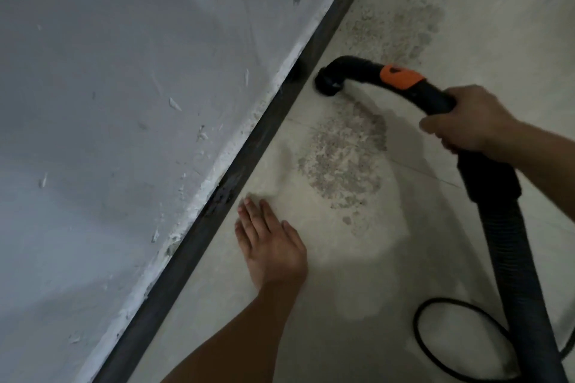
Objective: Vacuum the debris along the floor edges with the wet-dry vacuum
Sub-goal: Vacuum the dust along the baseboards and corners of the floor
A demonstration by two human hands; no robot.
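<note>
Grey scuffed wall (124,102), dark baseboard strip (238,179)

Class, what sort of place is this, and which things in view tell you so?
Probably a room under renovation: a rough plastered wall, gritty debris on the floor, and a vacuum hose.

My right hand (466,121) grips the vacuum hose (429,93), nozzle (328,84) down by the dark baseboard (267,130), left hand (267,239) flat on the dusty floor (342,258).

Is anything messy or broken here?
Yes. Gritty grey debris lies in a patch beside the vacuum nozzle, and another patch sits farther along the wall. The wall's bottom edge is chipped, with white flakes.
</note>
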